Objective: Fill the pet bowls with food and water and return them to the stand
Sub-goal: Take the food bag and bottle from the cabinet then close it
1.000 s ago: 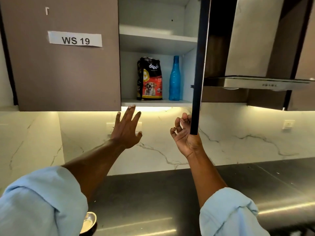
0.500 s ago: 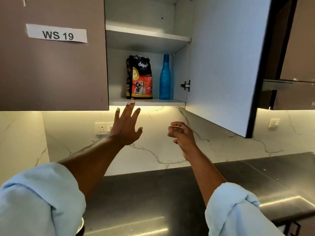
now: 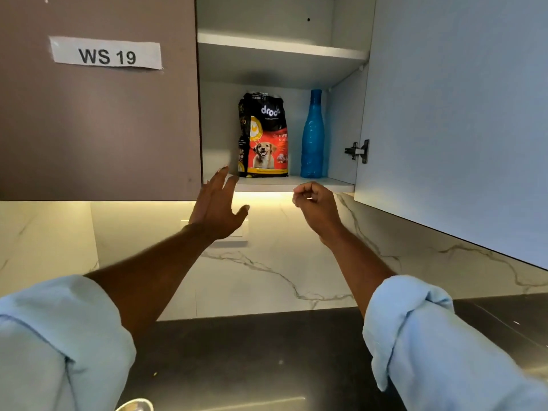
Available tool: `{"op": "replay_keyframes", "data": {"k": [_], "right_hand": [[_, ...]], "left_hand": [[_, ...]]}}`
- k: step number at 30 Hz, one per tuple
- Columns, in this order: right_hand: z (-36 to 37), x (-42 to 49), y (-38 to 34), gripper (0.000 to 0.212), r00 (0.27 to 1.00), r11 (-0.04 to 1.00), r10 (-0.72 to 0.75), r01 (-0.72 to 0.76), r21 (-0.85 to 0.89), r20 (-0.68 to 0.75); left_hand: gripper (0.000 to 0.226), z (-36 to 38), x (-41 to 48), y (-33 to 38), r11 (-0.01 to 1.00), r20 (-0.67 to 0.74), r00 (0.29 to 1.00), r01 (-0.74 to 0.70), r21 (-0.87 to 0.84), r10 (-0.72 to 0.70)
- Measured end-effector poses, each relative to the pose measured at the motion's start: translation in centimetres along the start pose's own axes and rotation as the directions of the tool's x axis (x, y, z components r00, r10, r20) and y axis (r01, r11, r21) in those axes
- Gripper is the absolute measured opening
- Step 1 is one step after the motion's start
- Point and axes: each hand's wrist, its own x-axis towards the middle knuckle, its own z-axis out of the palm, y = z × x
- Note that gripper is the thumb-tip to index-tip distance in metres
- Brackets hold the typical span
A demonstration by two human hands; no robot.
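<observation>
A black and red dog food bag (image 3: pixel 263 134) stands upright on the lower shelf (image 3: pixel 311 183) of an open wall cupboard. To its right stands a blue bottle (image 3: pixel 312 134). My left hand (image 3: pixel 218 206) is raised with fingers spread, its fingertips at the shelf's front edge just left of the bag, holding nothing. My right hand (image 3: pixel 317 206) hangs below the shelf edge with its fingers curled in, empty. A sliver of a metal bowl (image 3: pixel 136 405) shows at the bottom edge, by my left sleeve.
The cupboard door (image 3: pixel 456 114) hangs wide open at the right, above my right arm. A closed brown door (image 3: pixel 98 120) labelled WS 19 is at the left. A dark counter (image 3: pixel 252 360) lies below, backed by a marble wall (image 3: pixel 267 262) with a socket behind my left hand.
The cupboard door has swung fully open to the right and my right hand has let go of its edge. My left hand has risen to the shelf edge. The view has moved closer.
</observation>
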Motion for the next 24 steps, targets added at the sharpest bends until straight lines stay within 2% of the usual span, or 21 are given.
{"op": "replay_keyframes", "data": {"k": [7, 10, 13, 15, 19, 21, 24], "right_hand": [[3.0, 7.8, 1.2, 0.012, 0.997, 0.997, -0.062, 0.064, -0.042, 0.044], [3.9, 11.0, 2.1, 0.015, 0.995, 0.993, -0.096, 0.096, -0.074, 0.006], [4.6, 13.9, 2.9, 0.014, 0.974, 0.973, -0.197, 0.18, -0.142, -0.111], [4.8, 15.0, 3.2, 0.016, 0.962, 0.955, -0.243, 0.215, -0.206, -0.123], [4.9, 16.8, 3.3, 0.037, 0.975, 0.873, -0.155, 0.211, -0.44, 0.161], [5.4, 17.6, 2.7, 0.037, 0.966, 0.893, -0.109, 0.199, -0.404, 0.234], [6.4, 20.0, 2.4, 0.044, 0.959, 0.935, 0.018, 0.084, -0.345, 0.281]], "left_hand": [[0.074, 2.0, 5.4, -2.9, 0.988, 0.01, 1.0, -0.004, -0.153, 0.005], [0.069, 3.3, 7.7, -3.4, 0.967, -0.004, 1.0, 0.003, -0.256, -0.004], [0.041, 4.6, 10.3, -3.5, 0.94, -0.057, 0.998, -0.014, -0.341, -0.006], [0.026, 5.2, 11.9, -3.7, 0.928, -0.056, 0.998, 0.019, -0.372, -0.043], [0.037, 5.4, 15.3, -3.4, 0.898, 0.095, 0.983, 0.18, -0.402, -0.155], [0.042, 5.5, 17.2, -3.5, 0.848, 0.171, 0.957, 0.286, -0.446, -0.233], [0.058, 6.3, 19.7, -4.4, 0.738, 0.316, 0.882, 0.466, -0.488, -0.349]]}}
